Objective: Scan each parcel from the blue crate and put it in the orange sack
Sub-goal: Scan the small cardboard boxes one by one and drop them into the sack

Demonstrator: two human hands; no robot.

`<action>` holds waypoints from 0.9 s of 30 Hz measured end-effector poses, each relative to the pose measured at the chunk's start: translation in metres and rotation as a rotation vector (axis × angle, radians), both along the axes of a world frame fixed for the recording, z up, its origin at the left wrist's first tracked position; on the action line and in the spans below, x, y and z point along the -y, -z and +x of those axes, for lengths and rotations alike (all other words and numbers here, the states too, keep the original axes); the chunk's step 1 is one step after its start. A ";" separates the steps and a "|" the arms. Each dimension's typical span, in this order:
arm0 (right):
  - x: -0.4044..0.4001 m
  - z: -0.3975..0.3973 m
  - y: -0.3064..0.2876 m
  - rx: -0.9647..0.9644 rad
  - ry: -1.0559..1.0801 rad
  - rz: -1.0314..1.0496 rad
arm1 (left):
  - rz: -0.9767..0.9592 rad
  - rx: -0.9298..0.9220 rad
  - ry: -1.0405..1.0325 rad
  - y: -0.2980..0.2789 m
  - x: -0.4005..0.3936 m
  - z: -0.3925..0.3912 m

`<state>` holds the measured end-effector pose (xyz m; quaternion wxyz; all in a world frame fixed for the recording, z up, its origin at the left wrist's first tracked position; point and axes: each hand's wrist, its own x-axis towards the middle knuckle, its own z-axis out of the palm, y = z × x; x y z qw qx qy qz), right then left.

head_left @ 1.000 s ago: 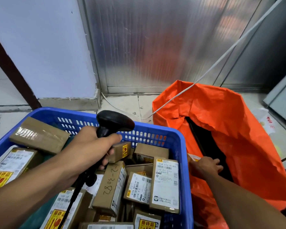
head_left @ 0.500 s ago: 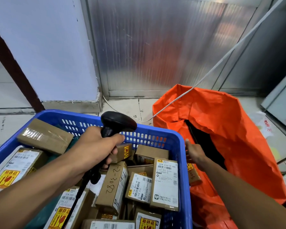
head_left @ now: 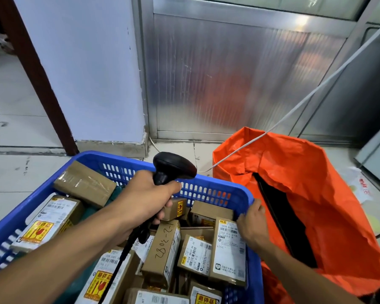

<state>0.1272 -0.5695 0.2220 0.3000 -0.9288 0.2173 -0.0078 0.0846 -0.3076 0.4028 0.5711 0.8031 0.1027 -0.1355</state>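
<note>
Right hand back at the crate
Right hand (head_left: 251,224), empty, fingers loose, now rests on the crate (head_left: 233,190) rim, out of the sack (head_left: 316,194); left hand (head_left: 145,200) still grips the scanner (head_left: 173,167).

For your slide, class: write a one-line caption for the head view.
Left hand grips a barcode scanner over a blue crate of parcels; right hand reaches in beside the orange sack.

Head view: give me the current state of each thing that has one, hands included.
Blue crate: holds many parcels.
Orange sack: mouth open, dark inside.
Scanner: gripped upright over the crate.
Left hand: grips the scanner handle.
Right hand: at the crate's right rim, holding no parcel.
Labelled parcel: in the crate, by the right hand.
</note>
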 end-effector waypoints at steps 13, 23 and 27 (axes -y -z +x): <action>-0.040 -0.008 -0.025 -0.386 -0.620 -0.253 | -0.038 0.024 -0.064 -0.012 -0.020 -0.008; -0.040 -0.012 -0.028 -0.693 -0.681 -0.352 | -0.069 0.042 -0.076 -0.022 -0.033 -0.014; -0.040 -0.015 -0.029 -0.735 -0.712 -0.372 | -0.071 0.043 -0.069 -0.023 -0.034 -0.016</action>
